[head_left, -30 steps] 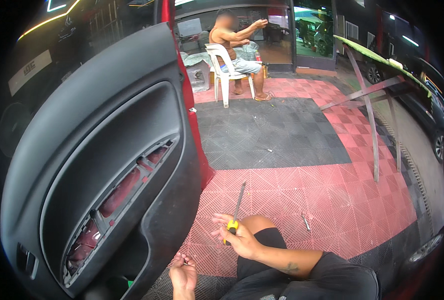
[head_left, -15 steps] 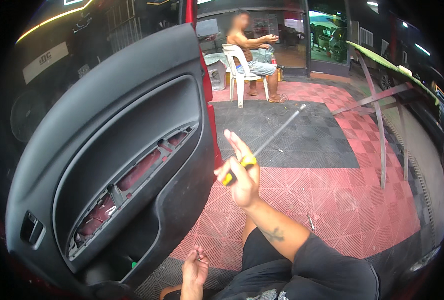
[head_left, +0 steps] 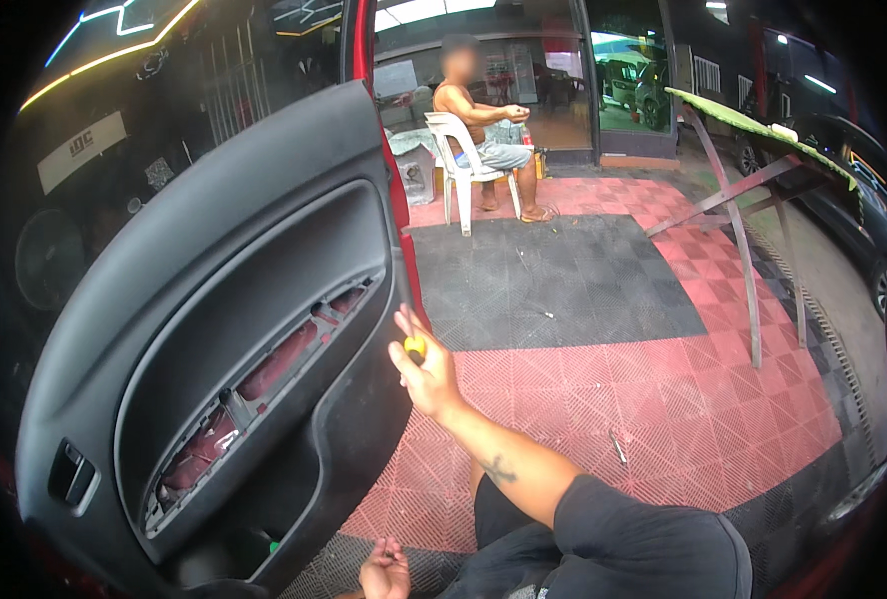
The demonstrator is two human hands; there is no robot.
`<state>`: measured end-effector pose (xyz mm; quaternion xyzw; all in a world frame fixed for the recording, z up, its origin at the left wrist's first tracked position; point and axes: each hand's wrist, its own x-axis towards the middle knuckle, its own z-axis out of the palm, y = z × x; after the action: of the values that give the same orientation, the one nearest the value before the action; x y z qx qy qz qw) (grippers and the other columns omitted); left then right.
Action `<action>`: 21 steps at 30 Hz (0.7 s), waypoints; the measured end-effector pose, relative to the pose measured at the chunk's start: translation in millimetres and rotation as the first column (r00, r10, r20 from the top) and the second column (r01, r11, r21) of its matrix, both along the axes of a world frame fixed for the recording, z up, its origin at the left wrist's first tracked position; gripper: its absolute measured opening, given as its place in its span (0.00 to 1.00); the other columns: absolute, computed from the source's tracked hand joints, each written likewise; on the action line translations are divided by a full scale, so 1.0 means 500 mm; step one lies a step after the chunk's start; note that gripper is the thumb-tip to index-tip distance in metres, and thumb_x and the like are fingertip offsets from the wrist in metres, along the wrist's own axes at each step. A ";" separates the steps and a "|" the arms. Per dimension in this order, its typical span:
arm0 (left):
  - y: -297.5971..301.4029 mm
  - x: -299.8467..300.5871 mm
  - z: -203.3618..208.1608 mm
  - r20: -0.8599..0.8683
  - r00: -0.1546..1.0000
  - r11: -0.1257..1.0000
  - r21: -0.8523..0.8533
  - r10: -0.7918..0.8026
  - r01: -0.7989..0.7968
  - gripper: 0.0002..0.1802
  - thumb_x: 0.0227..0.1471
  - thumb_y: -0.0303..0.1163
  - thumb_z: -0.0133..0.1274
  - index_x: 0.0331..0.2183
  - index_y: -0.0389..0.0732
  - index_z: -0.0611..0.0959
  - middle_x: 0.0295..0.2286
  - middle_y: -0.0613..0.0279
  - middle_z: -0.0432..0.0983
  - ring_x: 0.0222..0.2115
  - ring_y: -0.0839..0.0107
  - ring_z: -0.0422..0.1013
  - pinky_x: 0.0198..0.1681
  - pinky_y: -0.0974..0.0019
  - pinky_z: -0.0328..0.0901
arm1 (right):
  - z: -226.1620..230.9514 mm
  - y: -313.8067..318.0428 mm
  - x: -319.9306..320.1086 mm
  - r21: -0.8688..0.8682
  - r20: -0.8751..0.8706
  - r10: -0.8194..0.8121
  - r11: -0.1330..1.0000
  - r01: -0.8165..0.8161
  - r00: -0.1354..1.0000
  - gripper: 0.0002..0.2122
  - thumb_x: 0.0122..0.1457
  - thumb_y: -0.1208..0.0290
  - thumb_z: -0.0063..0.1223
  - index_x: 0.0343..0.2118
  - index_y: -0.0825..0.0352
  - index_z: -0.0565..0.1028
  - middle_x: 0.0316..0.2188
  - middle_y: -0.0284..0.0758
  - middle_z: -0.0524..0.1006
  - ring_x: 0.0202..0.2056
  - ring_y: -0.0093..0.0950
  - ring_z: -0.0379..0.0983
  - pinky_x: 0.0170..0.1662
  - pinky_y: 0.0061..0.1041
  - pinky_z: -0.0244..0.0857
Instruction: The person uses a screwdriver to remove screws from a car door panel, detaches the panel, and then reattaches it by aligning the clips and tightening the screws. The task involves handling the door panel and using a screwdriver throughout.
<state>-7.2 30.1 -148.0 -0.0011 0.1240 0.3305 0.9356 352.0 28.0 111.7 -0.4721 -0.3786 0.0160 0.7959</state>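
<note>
My right hand (head_left: 430, 377) is closed round the yellow and black handle of a screwdriver (head_left: 416, 345). Its shaft is hard to make out against the edge of the dark grey car door panel (head_left: 349, 419), which the hand is close to. In the panel's armrest runs a long uncovered opening (head_left: 279, 364), with red metal showing behind a plastic frame. Low in the view, my left hand (head_left: 385, 573) is held palm up with curled fingers, near the panel's lower corner. Something small and dark may lie between those fingertips, too small to name.
A slim metal tool (head_left: 618, 447) lies on the red and black floor tiles (head_left: 563, 419). Farther off, a person sits on a white plastic chair (head_left: 453, 160). On the right stands a metal-legged table (head_left: 738, 200); beyond it is a dark car (head_left: 843, 190).
My right hand has swung left and slightly down, carrying the screwdriver to the door's edge; its shaft no longer points out over the floor. My left hand has dropped lower.
</note>
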 end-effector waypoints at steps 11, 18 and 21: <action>0.008 0.078 0.152 -0.457 0.877 0.988 0.105 0.147 -0.111 0.16 0.61 0.11 0.43 0.50 0.31 0.73 0.45 0.47 0.75 0.42 0.62 0.77 0.44 0.65 0.75 | -0.035 -0.001 -0.014 0.151 -0.149 0.084 0.987 -0.061 0.985 0.27 0.71 0.69 0.53 0.69 0.72 0.63 0.71 0.44 0.62 0.35 0.17 0.76 0.26 0.16 0.68; 0.014 0.101 0.133 -0.453 0.885 0.981 0.195 0.110 -0.023 0.16 0.61 0.13 0.47 0.50 0.33 0.75 0.43 0.51 0.78 0.41 0.63 0.78 0.44 0.67 0.75 | -0.009 -0.103 0.048 0.260 0.005 0.065 0.963 -0.064 0.998 0.31 0.73 0.52 0.46 0.70 0.70 0.61 0.65 0.49 0.70 0.26 0.23 0.79 0.33 0.25 0.77; 0.009 0.110 0.133 -0.471 0.878 0.982 0.189 0.083 0.008 0.15 0.62 0.13 0.48 0.49 0.33 0.76 0.43 0.51 0.79 0.40 0.65 0.78 0.43 0.69 0.77 | 0.086 -0.270 0.130 0.598 -0.017 0.029 0.801 -0.013 0.999 0.41 0.69 0.31 0.24 0.62 0.69 0.69 0.62 0.47 0.73 0.37 0.39 0.83 0.38 0.41 0.81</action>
<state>47.7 34.4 -81.6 0.1649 0.3188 0.3488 0.8657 416.9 -107.1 154.6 -0.1930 -0.3596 -0.0893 0.9086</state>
